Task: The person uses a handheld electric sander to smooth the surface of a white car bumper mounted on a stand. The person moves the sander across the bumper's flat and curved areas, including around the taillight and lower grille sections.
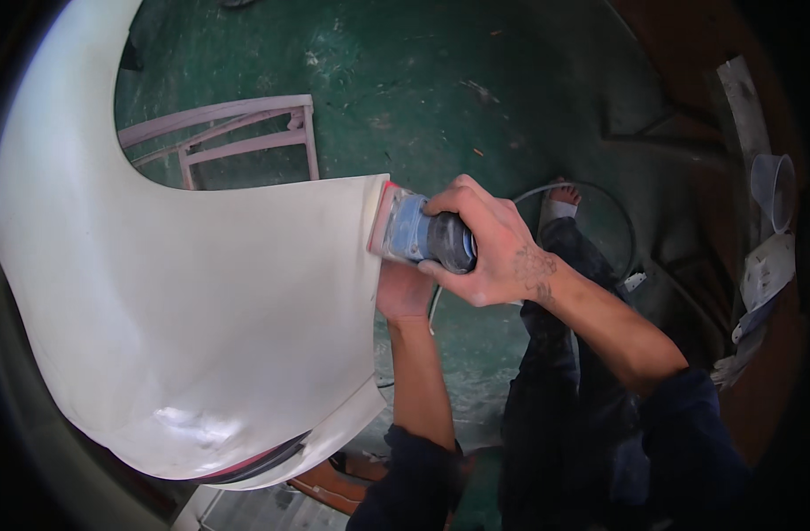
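A large white curved car bumper (237,292) fills the left side of the head view. My right hand (489,239) wraps its fingers and thumb around the black and blue body of a power sander (414,228). The sander is tilted on its side, its pad against the bumper's right edge. Just below it, my left hand (405,288) is at the same edge; its fingers are hidden behind the bumper and the sander, so their grip does not show.
A pale metal frame stand (237,108) is beyond the bumper on the green floor (405,88). A thin hose (633,232) loops across the floor near my foot (562,195). At the far right are a clear plastic cup (772,190) and a long pale strip (745,106).
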A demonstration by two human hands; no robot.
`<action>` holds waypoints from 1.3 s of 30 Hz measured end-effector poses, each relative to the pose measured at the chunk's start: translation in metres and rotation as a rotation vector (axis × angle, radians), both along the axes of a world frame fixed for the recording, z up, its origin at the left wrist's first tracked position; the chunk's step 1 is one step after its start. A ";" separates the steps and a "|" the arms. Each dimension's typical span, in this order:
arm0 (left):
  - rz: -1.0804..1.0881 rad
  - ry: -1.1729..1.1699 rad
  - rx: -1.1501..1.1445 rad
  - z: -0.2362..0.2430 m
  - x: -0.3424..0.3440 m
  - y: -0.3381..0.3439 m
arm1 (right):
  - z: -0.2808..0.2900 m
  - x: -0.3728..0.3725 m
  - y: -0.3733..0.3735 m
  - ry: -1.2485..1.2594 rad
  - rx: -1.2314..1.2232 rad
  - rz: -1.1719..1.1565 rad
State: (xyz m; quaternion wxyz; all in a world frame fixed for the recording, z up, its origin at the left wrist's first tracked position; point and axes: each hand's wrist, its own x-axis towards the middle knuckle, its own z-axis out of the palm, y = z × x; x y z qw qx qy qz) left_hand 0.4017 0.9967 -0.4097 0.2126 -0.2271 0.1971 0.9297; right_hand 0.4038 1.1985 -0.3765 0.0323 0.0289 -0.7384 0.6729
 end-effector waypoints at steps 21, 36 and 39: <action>-0.288 0.066 -0.602 0.033 -0.022 0.015 | 0.013 -0.005 -0.001 -0.032 -0.083 -0.012; -0.153 -0.137 -0.334 0.030 -0.015 -0.003 | 0.091 0.012 -0.062 -0.607 -0.486 -0.327; -0.172 -0.133 -0.342 0.034 -0.016 0.002 | 0.096 -0.001 -0.070 -0.598 -0.444 -0.456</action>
